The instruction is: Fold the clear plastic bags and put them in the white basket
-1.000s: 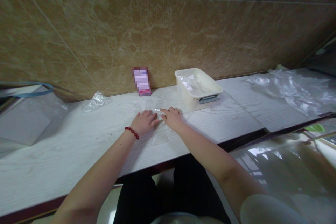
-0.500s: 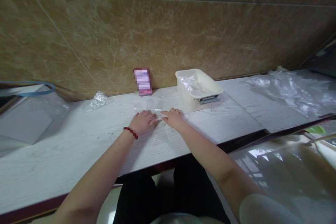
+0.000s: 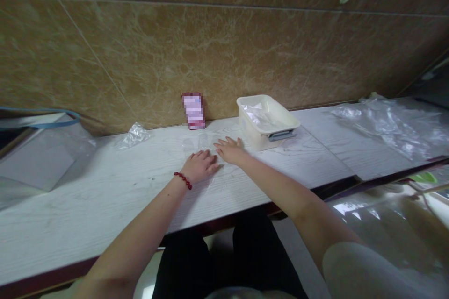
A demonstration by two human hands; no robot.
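A thin sheet of clear plastic, perhaps a bag, lies flat on the white wood-grain table; its outline is hard to make out. My left hand, below a red bead bracelet, rests palm down on its near part with fingers spread. To the right, my right hand lies over the plastic with its fingers stretched out and apart. Neither hand grips anything. Close beyond my right hand stands a cream plastic tub holding clear plastic film.
A phone leans against the brown marbled wall. Crumpled clear plastic lies left of it. A white box in plastic stands at far left. Clear bags are spread at right. The table's dark front edge runs before my legs.
My right hand has moved slightly up, its fingers spreading wider. My left hand has shifted a little down and right, still flat on the plastic. The view has tilted slightly.
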